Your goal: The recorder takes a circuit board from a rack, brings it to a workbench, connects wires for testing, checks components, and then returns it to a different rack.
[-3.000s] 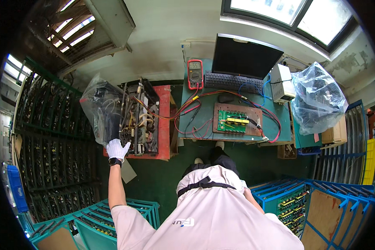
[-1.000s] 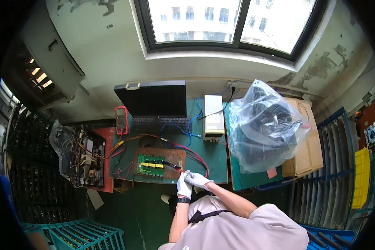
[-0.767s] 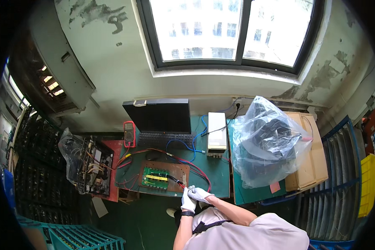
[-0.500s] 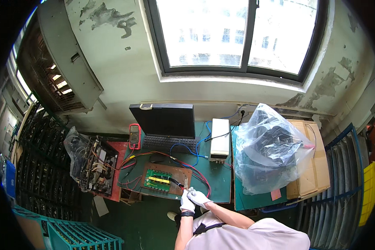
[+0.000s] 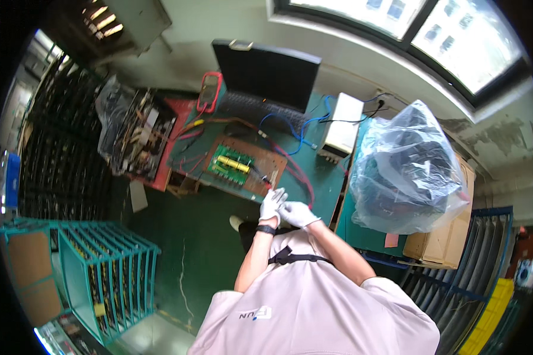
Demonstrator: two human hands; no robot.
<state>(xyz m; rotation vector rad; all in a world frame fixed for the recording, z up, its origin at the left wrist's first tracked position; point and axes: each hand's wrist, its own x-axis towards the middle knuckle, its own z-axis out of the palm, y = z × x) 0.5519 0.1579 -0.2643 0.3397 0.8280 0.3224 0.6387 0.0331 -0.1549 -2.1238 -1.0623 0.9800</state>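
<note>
Both my hands wear white gloves and meet at the bench's front edge. My left hand [image 5: 272, 205], with a dark band on the wrist, has its fingers stretched upward beside the red end of a dark cable [image 5: 264, 178]. My right hand [image 5: 298, 214] presses against it from the right, fingers drawn together; what they hold, if anything, is hidden. Just beyond lies a green circuit board [image 5: 224, 171] with yellow parts, on a brown board [image 5: 256, 188]. The dark cable runs from the circuit board toward my left hand.
Behind stands a laptop [image 5: 266, 74] with a red-framed meter [image 5: 209, 93] beside it. A white box [image 5: 342, 124] and plastic-wrapped object [image 5: 405, 171] are to the right. Red cables [image 5: 299, 171] cross the green bench [image 5: 328, 186]. Left are opened equipment [image 5: 145, 133] and a teal rack [image 5: 109, 272].
The view has tilted and turned, showing more floor and my shirt. My hands stay together near the cable end, but the left fingers now point more upward.
</note>
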